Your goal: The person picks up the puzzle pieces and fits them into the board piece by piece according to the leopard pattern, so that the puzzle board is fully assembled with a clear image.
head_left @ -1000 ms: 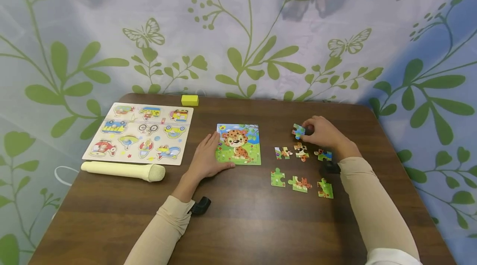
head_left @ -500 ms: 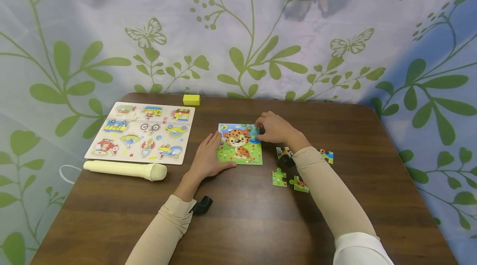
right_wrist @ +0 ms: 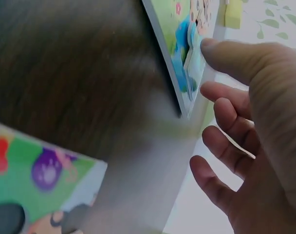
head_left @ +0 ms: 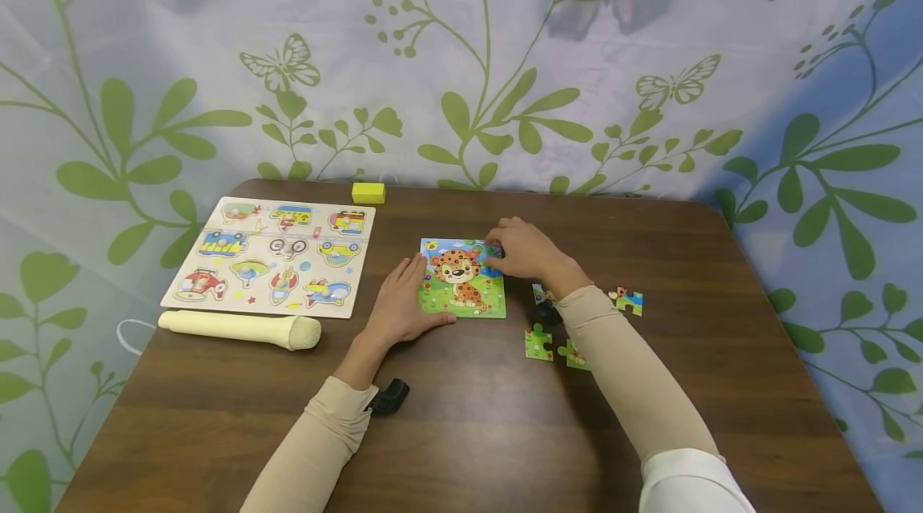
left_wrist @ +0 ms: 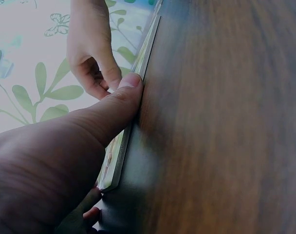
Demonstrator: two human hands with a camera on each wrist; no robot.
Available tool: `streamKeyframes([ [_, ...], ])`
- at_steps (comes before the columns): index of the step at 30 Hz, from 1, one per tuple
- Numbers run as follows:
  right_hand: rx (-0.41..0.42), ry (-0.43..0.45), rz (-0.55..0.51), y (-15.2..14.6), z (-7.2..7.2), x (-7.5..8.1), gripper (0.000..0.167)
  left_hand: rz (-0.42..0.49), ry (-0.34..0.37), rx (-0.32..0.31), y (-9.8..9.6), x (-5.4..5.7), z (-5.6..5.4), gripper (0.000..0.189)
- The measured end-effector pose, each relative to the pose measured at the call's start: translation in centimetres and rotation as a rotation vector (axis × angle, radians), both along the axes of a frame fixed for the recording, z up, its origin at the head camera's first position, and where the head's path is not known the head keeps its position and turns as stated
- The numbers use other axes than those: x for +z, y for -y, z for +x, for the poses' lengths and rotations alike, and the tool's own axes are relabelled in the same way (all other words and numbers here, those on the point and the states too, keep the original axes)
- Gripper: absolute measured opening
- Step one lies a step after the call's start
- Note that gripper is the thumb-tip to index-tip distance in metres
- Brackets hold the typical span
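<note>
A square puzzle board point(head_left: 461, 298) with a spotted leopard cub lies at mid-table. My left hand point(head_left: 397, 306) braces its near left corner, straight fingers along the left edge and thumb point(left_wrist: 131, 83) pressed against the front edge. Over the board's far right corner, my right hand point(head_left: 530, 247) pinches a blue jigsaw piece point(right_wrist: 194, 51), which sits tilted on the picture. The other fingers are loosely curled. Loose pieces lie right of the board: a green one point(head_left: 538, 343), a green and orange one point(head_left: 574, 357) and a blue-edged one point(head_left: 629, 301). My right forearm hides others.
At the left lies a white peg puzzle point(head_left: 263, 260) with vehicle shapes. A cream toy microphone point(head_left: 238, 330) rests along its near edge. A yellow block point(head_left: 368, 193) sits at the table's back edge, before a leaf-patterned cloth point(head_left: 461, 56).
My right hand has carried the blue jigsaw piece leftward from beside the loose pieces to the board's far right corner. My left hand has stayed at the board's edge.
</note>
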State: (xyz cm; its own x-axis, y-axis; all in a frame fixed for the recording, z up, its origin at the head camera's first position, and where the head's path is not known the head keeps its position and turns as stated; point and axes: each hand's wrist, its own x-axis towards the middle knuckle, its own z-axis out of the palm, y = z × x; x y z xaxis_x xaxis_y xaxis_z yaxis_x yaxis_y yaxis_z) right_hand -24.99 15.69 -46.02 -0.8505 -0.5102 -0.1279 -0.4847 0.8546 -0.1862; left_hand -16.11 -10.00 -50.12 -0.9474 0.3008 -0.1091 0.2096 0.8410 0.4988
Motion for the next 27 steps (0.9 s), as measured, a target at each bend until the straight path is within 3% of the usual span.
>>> streamKeyframes([
  [10, -0.033, -0.005, 0.037, 0.9, 0.8, 0.1, 0.035, 0.002, 0.001, 0.008, -0.1, -0.1, 0.1, 0.118],
  [14, -0.031, 0.005, -0.014, 0.4, 0.9, 0.0, 0.036, 0.011, 0.009, 0.007, -0.2, 0.1, 0.1, 0.118],
  [18, -0.051, 0.051, -0.148, -2.1, 1.3, -0.4, 0.040, 0.024, 0.018, -0.007, -0.3, 0.2, 0.1, 0.118],
  [21, -0.075, 0.073, -0.222, -4.7, 2.2, 0.2, 0.042, 0.025, 0.009, -0.004, -0.3, 0.3, 0.1, 0.118],
  [27, -0.120, 0.126, -0.180, -9.9, 5.5, 1.2, 0.050, 0.009, -0.009, -0.009, 0.1, 0.2, -0.1, 0.117],
])
